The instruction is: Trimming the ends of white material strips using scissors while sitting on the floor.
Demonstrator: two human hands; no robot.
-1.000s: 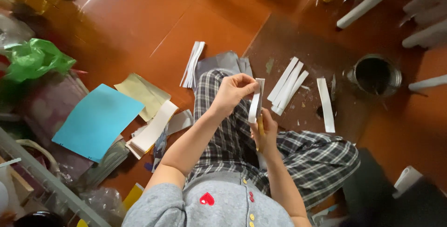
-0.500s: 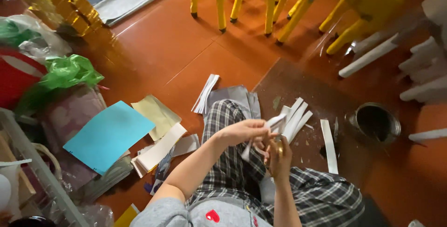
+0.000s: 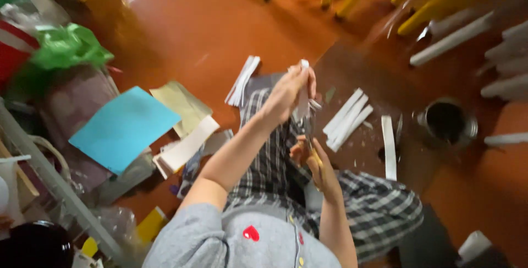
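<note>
Head view, left hand (image 3: 291, 89): raised above the lap; fingers pinched around the top of a white paper strip (image 3: 302, 100); strip hanging downward, close to upright
Head view, right hand (image 3: 316, 161): lower, just under the strip; fingers clenched around scissors (image 3: 311, 136) with a yellowish handle; blades blurred, seem to meet the lower part of the strip; open or closed blades cannot be told
Place of the strip: in the air between both hands, over the checked trousers (image 3: 275, 152), not on the floor
Advice for the cut: better to keep the strip taut and straight from the top pinch; better to guide the blades along the middle line in long slow closes; safer to hold the pinching fingers well above the blades
Around: cut white strips (image 3: 346, 119) on the dark mat (image 3: 357, 75); one more single strip (image 3: 389, 147) near a metal tin (image 3: 446, 122); blue sheet (image 3: 124, 128) and yellow-green sheet (image 3: 181, 103) on the orange floor (image 3: 187, 31), well apart from the hands
</note>
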